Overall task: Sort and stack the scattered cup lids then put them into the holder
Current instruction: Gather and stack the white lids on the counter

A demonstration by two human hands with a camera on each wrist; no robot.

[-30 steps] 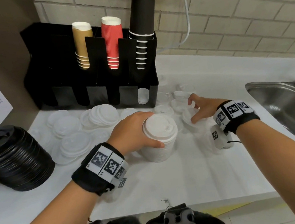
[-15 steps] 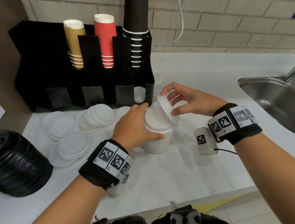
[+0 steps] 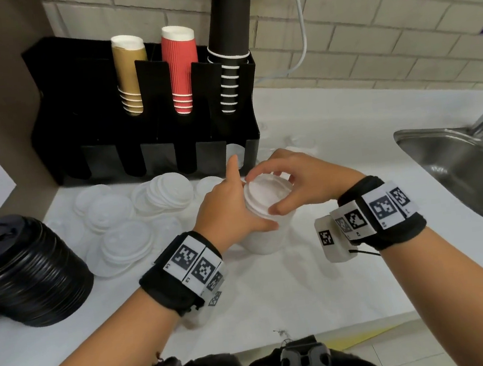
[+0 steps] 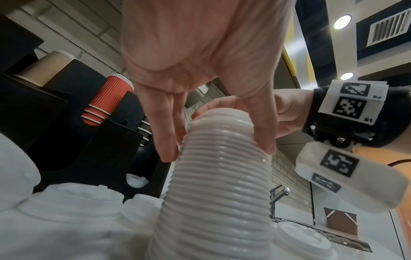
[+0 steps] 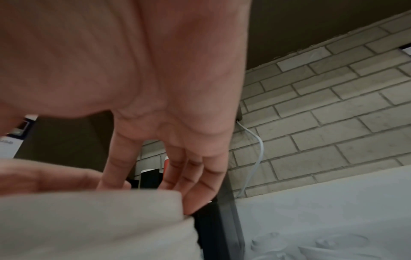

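A tall stack of white lids (image 3: 266, 237) stands on the white counter (image 3: 278, 294) in front of me. My left hand (image 3: 237, 207) grips its upper part from the left; in the left wrist view its fingers (image 4: 169, 140) and thumb curl round the ribbed stack (image 4: 218, 184). My right hand (image 3: 267, 196) pinches the top white lid (image 3: 260, 188) by its rim, flat on the stack. In the right wrist view the fingertips (image 5: 195, 193) lie on that lid's edge (image 5: 89, 219). The black holder (image 3: 151, 151) stands behind against the wall.
Loose white lids (image 3: 123, 224) lie scattered left of the stack, a few more (image 3: 299, 145) behind it. A pile of black lids (image 3: 17, 271) sits at far left. The holder carries brown (image 3: 130, 78), red (image 3: 180, 68) and black (image 3: 232, 41) cups. A steel sink (image 3: 462, 180) is at right.
My right hand picked a white lid off the counter at the right, carried it over tilted, and now holds it flat on top of the stack. My left hand kept hold of the stack.
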